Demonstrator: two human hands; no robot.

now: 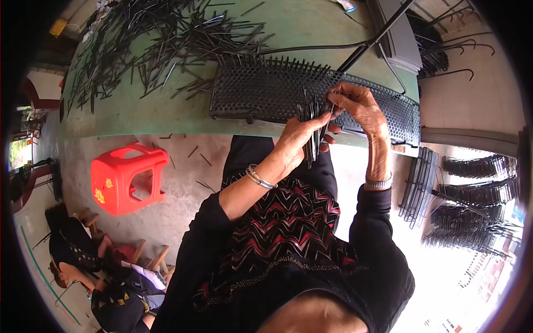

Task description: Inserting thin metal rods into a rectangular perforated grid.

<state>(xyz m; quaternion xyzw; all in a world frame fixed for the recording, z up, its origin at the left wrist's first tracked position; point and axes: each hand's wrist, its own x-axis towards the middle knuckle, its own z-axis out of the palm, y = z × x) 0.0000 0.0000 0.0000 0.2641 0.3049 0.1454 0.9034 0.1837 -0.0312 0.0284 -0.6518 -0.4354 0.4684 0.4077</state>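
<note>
My left hand (294,139) is closed around a bundle of thin black strips (311,152), which stand roughly upright in its grip. Close against it, my right hand (366,111) has thumb and forefinger pinched on the upper end of a thin black strip beside the bundle. Its lower fingers curl near the bundle. Under and behind both hands is a long black perforated rack (252,91) at the table's near edge. A row of black strips (294,62) sticks up along the rack's far side, on its left part.
A large loose heap of black strips (166,33) covers the green table's (116,119) far left. Black metal rods (361,55) rise behind the rack. A red stool (114,183) stands left, near fallen strips. Wire racks (419,186) are at right. People (78,244) sit lower left.
</note>
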